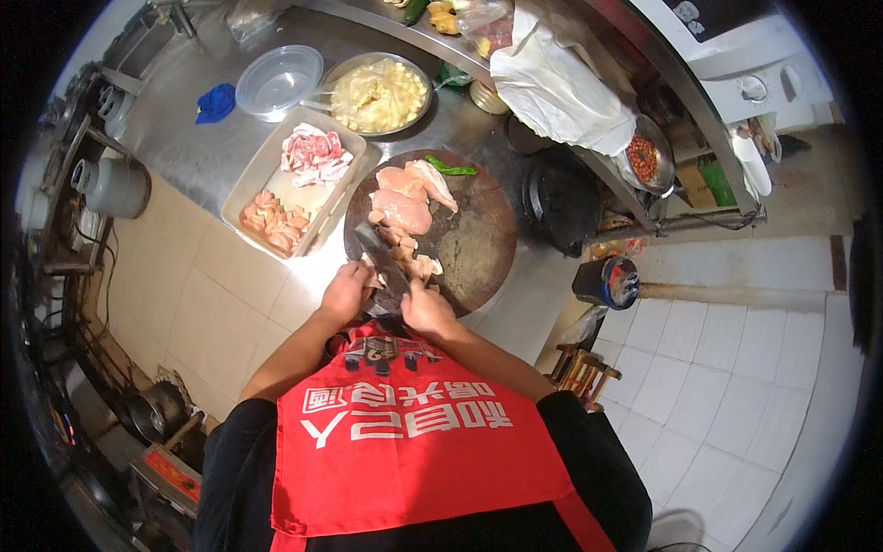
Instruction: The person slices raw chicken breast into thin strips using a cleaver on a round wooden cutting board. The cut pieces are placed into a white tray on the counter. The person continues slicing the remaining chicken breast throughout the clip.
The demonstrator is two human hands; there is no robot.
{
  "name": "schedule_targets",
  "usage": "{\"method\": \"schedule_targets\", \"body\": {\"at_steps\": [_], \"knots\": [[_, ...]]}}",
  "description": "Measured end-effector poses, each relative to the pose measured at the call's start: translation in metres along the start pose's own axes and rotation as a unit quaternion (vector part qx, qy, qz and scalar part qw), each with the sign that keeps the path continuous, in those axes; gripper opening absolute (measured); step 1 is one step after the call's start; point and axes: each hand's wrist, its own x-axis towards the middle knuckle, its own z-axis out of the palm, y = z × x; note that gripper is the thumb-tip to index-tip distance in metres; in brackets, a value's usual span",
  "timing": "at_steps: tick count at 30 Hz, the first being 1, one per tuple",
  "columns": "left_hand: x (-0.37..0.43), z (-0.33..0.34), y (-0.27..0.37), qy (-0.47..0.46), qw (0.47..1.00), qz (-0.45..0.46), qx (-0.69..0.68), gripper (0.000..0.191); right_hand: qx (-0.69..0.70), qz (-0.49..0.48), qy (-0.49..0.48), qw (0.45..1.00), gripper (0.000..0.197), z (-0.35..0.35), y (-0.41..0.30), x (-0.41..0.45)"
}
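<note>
My right hand (425, 308) is closed on the handle of a cleaver (383, 261), whose broad blade lies slanted over the near left part of a round wooden chopping block (476, 255). My left hand (347, 290) holds a piece of raw chicken (372, 274) at the block's near left edge, beside the blade. Cut raw chicken pieces (419, 265) lie right of the blade. Farther back on the block are larger pieces of raw chicken breast (403, 210) and a green chili pepper (452, 168).
Left of the block, a plastic tub (238, 183) holds sliced chicken (276, 222) and fatty raw meat (314, 155). Behind it are a clear round container (279, 79), a metal bowl of pale yellow pieces (376, 93) and a blue cloth (216, 103). A metal shelf (428, 45) overhangs the back right.
</note>
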Motion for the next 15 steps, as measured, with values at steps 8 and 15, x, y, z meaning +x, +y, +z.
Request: {"method": "schedule_targets", "body": {"at_steps": [8,15], "knots": [[-0.004,0.009,-0.015,-0.009,1.000,-0.026,-0.013,0.033,0.010,0.004,0.072,0.997,0.034,-0.061,0.005,-0.013],[0.002,0.011,-0.015,-0.010,1.000,-0.008,0.011,0.029,-0.034,0.016,-0.038,0.999,0.034,-0.016,0.035,-0.029]]}}
